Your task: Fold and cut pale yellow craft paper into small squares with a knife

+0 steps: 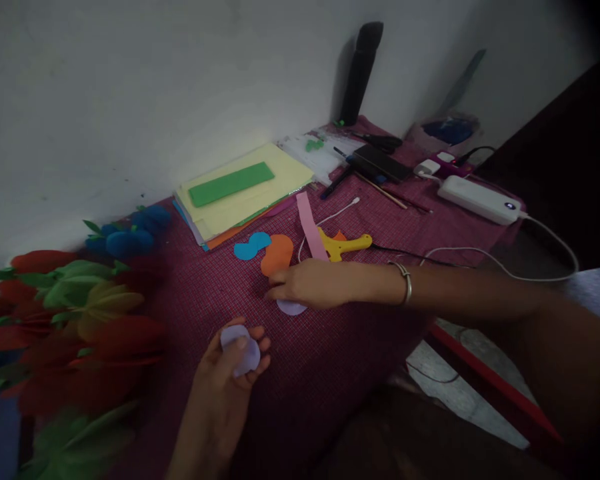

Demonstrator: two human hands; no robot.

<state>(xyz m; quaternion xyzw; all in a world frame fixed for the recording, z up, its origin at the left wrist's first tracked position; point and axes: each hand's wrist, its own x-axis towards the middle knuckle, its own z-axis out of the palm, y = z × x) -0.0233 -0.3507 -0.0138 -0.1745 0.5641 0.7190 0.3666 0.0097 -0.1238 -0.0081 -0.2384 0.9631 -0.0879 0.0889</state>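
My left hand [233, 363] holds a lavender paper cutout [249, 357] with rounded lobes, the thumb pressing it against the fingers. Farther up the table, my right hand [307, 283] reaches in from the right, palm down, with its fingers stretched and slightly apart. Beneath it another lavender paper piece [292, 307] lies partly covered. An orange paper cutout [279, 253] borders the right fingertips; whether they touch it I cannot tell. A blue paper cutout [253, 246] of similar shape rests just left of the orange one. Behind the right wrist are a pink paper strip [311, 227] and a yellow glue gun [350, 245].
Several coloured paper shapes with green tips [80, 313] crowd the left side. Against the wall lies a paper stack [245, 193] bearing a green strip [233, 183]. Pens, a black case [383, 163], scissors [380, 141] and a white power bank [480, 199] with cables occupy the back right.
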